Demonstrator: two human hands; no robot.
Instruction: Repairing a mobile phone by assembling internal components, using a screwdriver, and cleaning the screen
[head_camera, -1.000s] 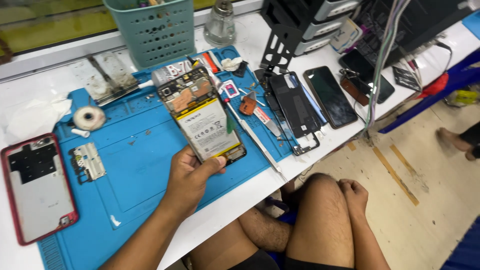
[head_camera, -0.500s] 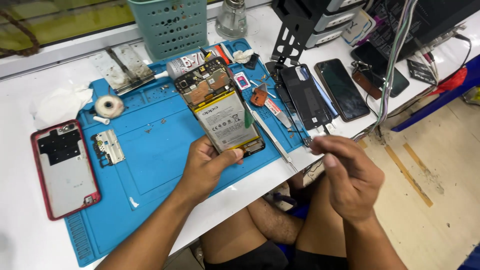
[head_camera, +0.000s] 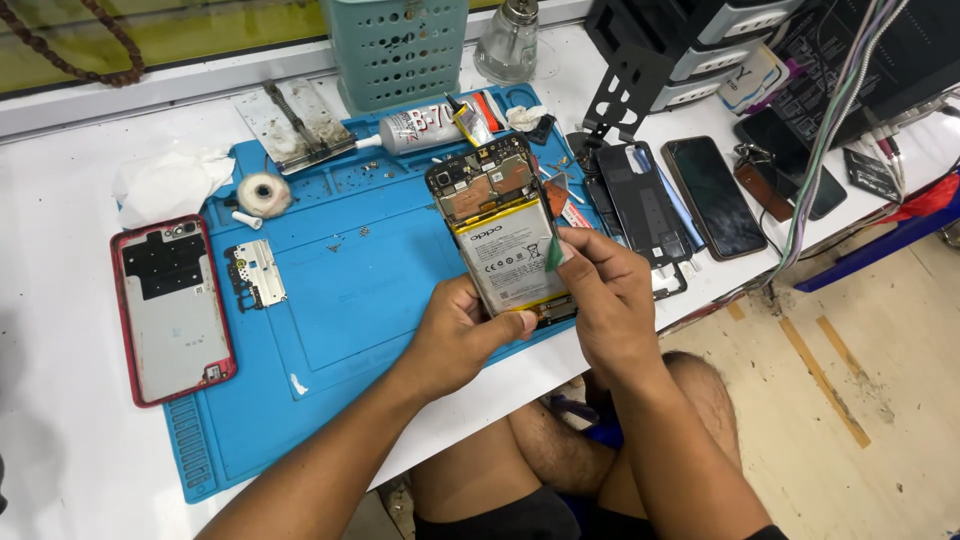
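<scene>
Gripping the opened smartphone (head_camera: 505, 240) by its lower end, the left hand (head_camera: 455, 335) wraps from below with the thumb laid across the bottom of the white, glossy battery (head_camera: 512, 262). The phone is a flat rectangle with its back off, showing a dark circuit board at its far end and a yellow strip along the battery's top edge; it is raised at a tilt above the blue silicone mat (head_camera: 330, 300), toward the mat's right side near the counter's (head_camera: 60, 460) front edge. The right hand (head_camera: 610, 295) curls in from the right, fingers pinched narrowly on a small green triangular pick (head_camera: 554, 252) set against the battery's right edge. Both forearms reach up from the front edge, wrists bent inward.

Near the counter's left edge lies a red-rimmed phone back cover (head_camera: 172, 305), smooth grey inside, with a small perforated metal shield plate (head_camera: 256, 273) just beside it on the mat. A roll of tape (head_camera: 264, 192) and a glue tube (head_camera: 420, 128) sit toward the mat's far edge.
</scene>
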